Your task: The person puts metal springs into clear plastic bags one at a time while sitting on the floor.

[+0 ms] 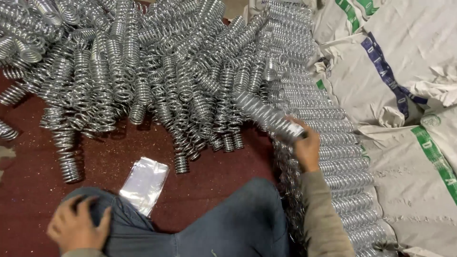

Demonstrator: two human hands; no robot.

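The right hand (305, 148) is closed around the lower end of a long, shiny coiled steel spring (267, 115). The spring slants up and to the left from the grip, its free end over the edge of the loose heap. The picture blurs the spring slightly, so individual coils near the hand are not distinct.

The left hand (76, 227) rests palm down on the person's knee, which is clad in blue denim trousers (228, 228). Its fingers are spread and it holds nothing.

A large loose heap of identical silver coil springs (143, 71) covers the upper left of the view and lies on a dark red floor covering (28, 181). To the right of the held spring, a tidy row of springs laid side by side (342, 166) runs from the top of the view down past the right forearm, which wears an olive-grey sleeve (323, 214).

A small, flat, clear plastic bag (144, 183) lies on the floor covering just beside the left knee. White woven sacks with green and blue stripes (404, 95) lie along the right side, touching the laid row.
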